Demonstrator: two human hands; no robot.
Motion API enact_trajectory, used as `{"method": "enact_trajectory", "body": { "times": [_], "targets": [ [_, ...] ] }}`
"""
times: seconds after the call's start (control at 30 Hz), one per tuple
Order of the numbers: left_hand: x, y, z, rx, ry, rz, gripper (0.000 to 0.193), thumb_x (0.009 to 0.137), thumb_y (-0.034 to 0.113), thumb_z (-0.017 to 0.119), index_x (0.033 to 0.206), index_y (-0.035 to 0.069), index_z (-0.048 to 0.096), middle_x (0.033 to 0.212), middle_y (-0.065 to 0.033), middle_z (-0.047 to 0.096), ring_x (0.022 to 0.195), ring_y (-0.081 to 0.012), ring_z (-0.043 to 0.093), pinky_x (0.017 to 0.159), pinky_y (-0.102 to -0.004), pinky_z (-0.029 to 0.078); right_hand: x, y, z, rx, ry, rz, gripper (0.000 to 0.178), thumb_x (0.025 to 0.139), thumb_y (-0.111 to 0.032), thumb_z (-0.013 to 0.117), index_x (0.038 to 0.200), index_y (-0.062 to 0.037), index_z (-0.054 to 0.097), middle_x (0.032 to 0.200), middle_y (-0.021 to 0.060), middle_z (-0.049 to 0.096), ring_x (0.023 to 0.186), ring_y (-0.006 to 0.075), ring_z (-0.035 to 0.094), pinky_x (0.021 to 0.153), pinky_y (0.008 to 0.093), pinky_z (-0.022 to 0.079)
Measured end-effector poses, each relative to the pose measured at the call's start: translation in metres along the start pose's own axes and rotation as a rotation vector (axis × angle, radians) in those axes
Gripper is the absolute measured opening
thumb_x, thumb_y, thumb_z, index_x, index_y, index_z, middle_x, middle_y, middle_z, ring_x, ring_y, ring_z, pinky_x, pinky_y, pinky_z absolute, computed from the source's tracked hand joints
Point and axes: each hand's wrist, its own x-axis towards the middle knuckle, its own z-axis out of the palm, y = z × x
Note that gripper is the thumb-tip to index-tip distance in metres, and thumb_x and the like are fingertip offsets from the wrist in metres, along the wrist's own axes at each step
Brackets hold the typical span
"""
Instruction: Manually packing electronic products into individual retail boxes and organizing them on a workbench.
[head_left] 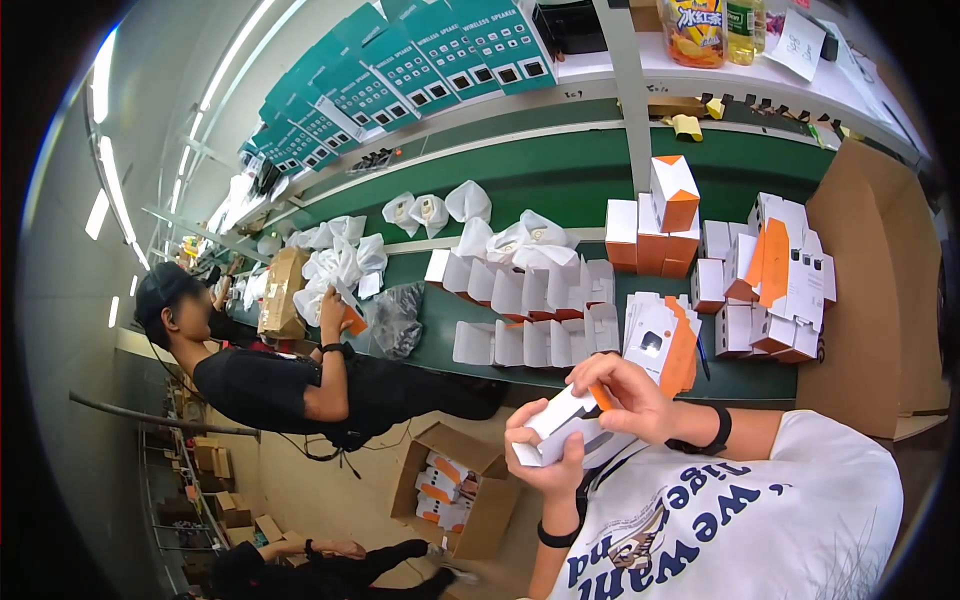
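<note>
In front of my chest is a small white carton (pixel 560 415) with an orange flap, held between both hands. My left hand (pixel 548 452) wraps around its lower left side, thumb on the front. With its fingers bent, my right hand (pixel 632 398) grips the other end at the orange flap. A dark gap shows along the carton's upper side; what lies inside cannot be made out. Just beyond my right hand, flat white and orange cartons (pixel 660 340) lie stacked on the green bench. Two rows of open white boxes (pixel 535 345) stand left of that stack.
Closed white and orange boxes (pixel 675 195) and more piled cartons (pixel 765 275) stand toward the right, beside a large cardboard box (pixel 880 290). White-wrapped items (pixel 520 240) lie behind the open boxes. A co-worker (pixel 270 370) holds a box at left. An open carton (pixel 455 490) sits on the floor.
</note>
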Motion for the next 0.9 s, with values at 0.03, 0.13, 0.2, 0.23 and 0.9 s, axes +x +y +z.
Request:
{"method": "enact_trajectory", "body": {
  "times": [0.03,0.13,0.2,0.23,0.9],
  "targets": [
    [0.0,0.002,-0.002,-0.003,-0.012,-0.01,0.054,0.075,0.029,0.087,0.083,0.008,0.038,0.107,-0.0182,0.065,0.095,-0.0274,0.064,0.085,-0.0399,0.053,0.004,-0.003,-0.007,-0.131,-0.097,-0.025,0.038,0.093,-0.029,0.071,0.116,-0.0075,0.05,0.118,0.0157,0.056,0.112,0.0278,0.057,0.099,0.0413,0.045],
    [0.002,0.01,-0.008,0.014,-0.039,-0.041,0.053,0.074,0.026,0.088,0.084,0.008,0.039,0.106,-0.0183,0.066,0.095,-0.0275,0.065,0.086,-0.0398,0.053,0.013,-0.007,-0.008,-0.33,-0.217,-0.062,0.037,0.084,-0.03,0.079,0.093,-0.0089,0.051,0.111,0.0149,0.06,0.103,0.0287,0.058,0.09,0.039,0.047],
    [0.0,0.014,-0.006,0.022,-0.036,-0.062,0.05,0.074,0.021,0.088,0.083,0.008,0.041,0.107,-0.0179,0.067,0.096,-0.0256,0.066,0.086,-0.0387,0.054,0.016,-0.008,-0.006,-0.414,-0.267,-0.119,0.036,0.084,-0.029,0.078,0.091,-0.0056,0.052,0.108,0.0139,0.06,0.099,0.0281,0.059,0.088,0.0386,0.047],
    [0.001,0.012,-0.007,0.025,-0.066,-0.051,0.047,0.074,0.018,0.088,0.082,0.009,0.042,0.107,-0.0172,0.067,0.098,-0.0252,0.065,0.087,-0.0386,0.053,0.017,-0.006,-0.006,-0.445,-0.257,-0.123,0.036,0.084,-0.03,0.078,0.089,-0.0051,0.052,0.105,0.0136,0.061,0.099,0.0292,0.06,0.087,0.0387,0.048],
    [-0.025,0.011,0.011,0.012,-0.063,-0.227,0.033,0.082,0.006,0.081,0.086,0.004,0.048,0.114,-0.0135,0.067,0.099,-0.0147,0.062,0.086,-0.0297,0.052,-0.03,-0.012,-0.003,-0.493,0.042,-0.088,0.041,0.09,-0.026,0.076,0.113,-0.0045,0.049,0.133,0.0238,0.059,0.13,0.0429,0.054,0.108,0.049,0.043]
  ]
}}
